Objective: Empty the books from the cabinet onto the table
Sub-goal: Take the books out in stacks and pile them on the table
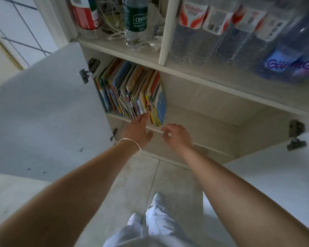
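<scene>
Clearly both hands, left hand (138, 128) spread, right hand (177, 133) loosely curled and empty, should have squeezed the books (132, 91) at eleven o'clock together.

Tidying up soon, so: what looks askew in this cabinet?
The books lean rightward instead of standing upright, with the blue book propping the row's end. On the shelf above, loose white cords lie tangled between the bottles.

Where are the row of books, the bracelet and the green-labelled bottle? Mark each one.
row of books (130, 90), head view, on the spines near the row's middle.
bracelet (132, 145), head view, on the metal band at the left wrist.
green-labelled bottle (136, 18), head view, on its green label.
</scene>
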